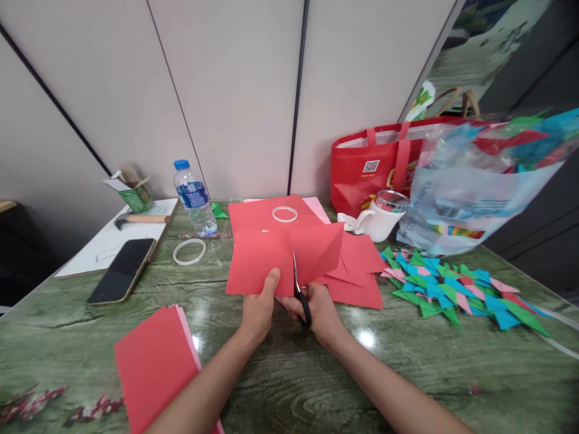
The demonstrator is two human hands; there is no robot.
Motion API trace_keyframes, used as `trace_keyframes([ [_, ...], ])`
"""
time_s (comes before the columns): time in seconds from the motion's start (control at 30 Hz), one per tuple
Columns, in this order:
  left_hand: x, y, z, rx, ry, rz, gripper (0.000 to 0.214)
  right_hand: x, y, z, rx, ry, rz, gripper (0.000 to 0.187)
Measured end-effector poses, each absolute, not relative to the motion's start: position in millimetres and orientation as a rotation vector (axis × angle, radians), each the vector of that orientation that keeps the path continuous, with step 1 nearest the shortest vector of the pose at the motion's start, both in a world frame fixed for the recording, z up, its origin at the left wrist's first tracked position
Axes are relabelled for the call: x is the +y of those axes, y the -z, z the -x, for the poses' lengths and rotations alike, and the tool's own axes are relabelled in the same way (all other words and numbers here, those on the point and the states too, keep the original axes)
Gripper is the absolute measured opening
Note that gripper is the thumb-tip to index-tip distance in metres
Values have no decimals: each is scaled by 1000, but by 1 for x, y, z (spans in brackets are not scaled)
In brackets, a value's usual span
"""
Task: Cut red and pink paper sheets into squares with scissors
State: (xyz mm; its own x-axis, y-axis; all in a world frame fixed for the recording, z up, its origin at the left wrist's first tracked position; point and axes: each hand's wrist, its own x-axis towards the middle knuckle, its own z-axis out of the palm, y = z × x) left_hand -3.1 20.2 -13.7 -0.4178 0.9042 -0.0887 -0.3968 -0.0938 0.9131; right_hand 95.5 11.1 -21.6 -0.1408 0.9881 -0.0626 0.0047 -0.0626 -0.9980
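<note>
1. Fingers of the left hand (260, 307) are pinched on the lower edge of a red sheet (257, 259), thumb on the near face, holding it up off the table (289, 374).
2. Just beside it, the right hand (322, 307) is closed through the black handles of the scissors (298, 289). The blades point away from the person and sit in a slit that runs up from the sheet's lower edge.
3. The sheet stands tilted just beyond both hands, and its right part bends back along a crease.
4. Behind the sheet and right of the right hand, loose red papers (357, 271) lie overlapping flat on the table, with a white ring (284, 214) resting on them farther back.
5. Left of the left forearm lies a neat red stack (154, 361) with pink sheets under it.
6. Farther left and beyond the left hand are a second ring (189, 251), a phone (122, 269) lying screen up, and a water bottle (194, 199) standing upright.
7. Past the phone, a white board (113, 238) carries a wooden-handled tool (142, 219) and an open green box (131, 190).
8. Well right of the right hand, a heap of folded triangles (452, 286) in green, blue and pink is spread out.
9. Beyond those stand a white mug (377, 220), a red bag (371, 169) and a clear plastic bag (474, 193) holding coloured paper.
</note>
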Motion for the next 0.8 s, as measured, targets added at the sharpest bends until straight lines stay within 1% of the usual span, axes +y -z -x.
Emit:
trace_keyframes([
  [0.2,22,19,6,1169,-1689,-730,40,12,25,-96,-1268,-1378,1180,32],
  [0.33,22,20,6,1183,-1678,-747,35,12,26,-97,-1271,-1370,1176,31],
  [0.5,20,19,6,1196,-1692,-752,34,11,23,-95,-1274,-1397,1163,34],
  [0.63,23,8,10,1160,-1769,-692,32,12,17,-98,-1305,-1531,1017,30],
  [0.77,31,-9,17,1047,-1813,-601,23,13,8,-108,-1495,-1740,868,34],
  [0.8,32,-12,19,1000,-1793,-567,21,14,6,-110,-1527,-1732,841,34],
])
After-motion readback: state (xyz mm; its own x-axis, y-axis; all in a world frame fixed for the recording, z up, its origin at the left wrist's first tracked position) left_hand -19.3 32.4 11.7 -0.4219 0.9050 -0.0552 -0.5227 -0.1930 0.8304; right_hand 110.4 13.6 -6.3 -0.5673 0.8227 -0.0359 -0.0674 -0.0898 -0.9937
